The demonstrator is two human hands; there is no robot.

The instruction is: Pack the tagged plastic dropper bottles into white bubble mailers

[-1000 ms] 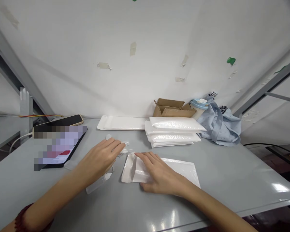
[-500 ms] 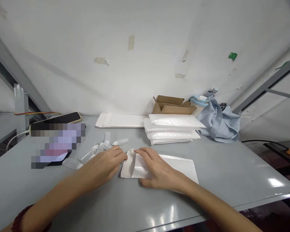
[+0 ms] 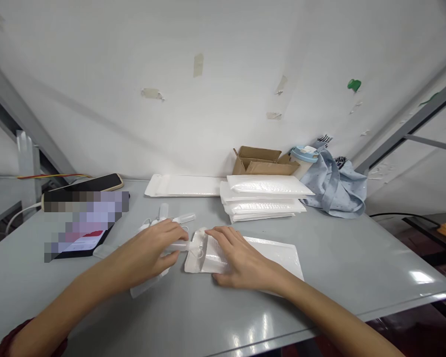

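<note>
A white bubble mailer [image 3: 277, 255] lies flat on the grey table, its open flap end turned left. My right hand [image 3: 241, 260] is closed over that end, fingers on the far edge and thumb on the near edge. My left hand [image 3: 154, 250] pinches a slim clear plastic tube [image 3: 181, 246] between thumb and fingers. The tube's whitish end, with a thin loop, lies over the mailer's flap at the mouth. More clear tubes [image 3: 164, 211] lie loosely around and under my left hand, which partly hides them.
A stack of white bubble mailers [image 3: 265, 196] stands at the back, with flat mailers [image 3: 193, 186] left of it. Behind are an open cardboard box [image 3: 263, 161], a lidded cup [image 3: 303, 161] and a blue cloth bag [image 3: 332, 183]. Phones [image 3: 92, 218] lie at left.
My left hand has drawn back slightly from the mailer's flap and now has a clear tube in its grip, pointing into the mouth. My right hand stays on the mailer.
</note>
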